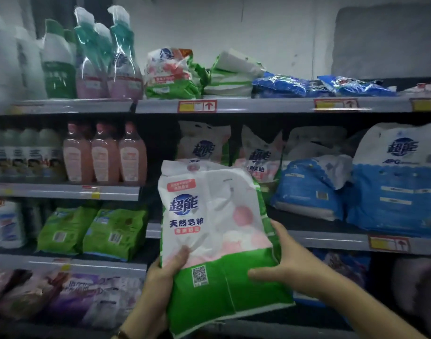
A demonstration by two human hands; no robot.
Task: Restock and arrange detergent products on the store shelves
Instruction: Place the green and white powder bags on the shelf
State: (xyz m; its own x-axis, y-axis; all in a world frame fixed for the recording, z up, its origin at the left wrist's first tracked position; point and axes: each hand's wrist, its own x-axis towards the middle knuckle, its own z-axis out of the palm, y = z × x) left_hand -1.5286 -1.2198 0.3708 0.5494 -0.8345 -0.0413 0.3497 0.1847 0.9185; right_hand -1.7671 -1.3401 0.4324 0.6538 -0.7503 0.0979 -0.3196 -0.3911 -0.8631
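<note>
I hold a white, pink and green bag of detergent powder [216, 236] upright in front of the shelves. My left hand [166, 267] grips its lower left edge, thumb across the front. My right hand [283, 260] clasps its right side, fingers on the green lower part. Two matching white-and-pink bags [204, 143] [259, 155] stand on the middle shelf [331, 239] just behind the held one.
Blue and white bags [395, 182] fill the middle shelf's right side. The top shelf [258, 105] holds bottles [122, 59], a pink-and-green bag [170, 74] and flat blue packs [280, 85]. Pink bottles [104, 152], green pouches [92, 231] and purple packs [82, 297] sit on the left shelves.
</note>
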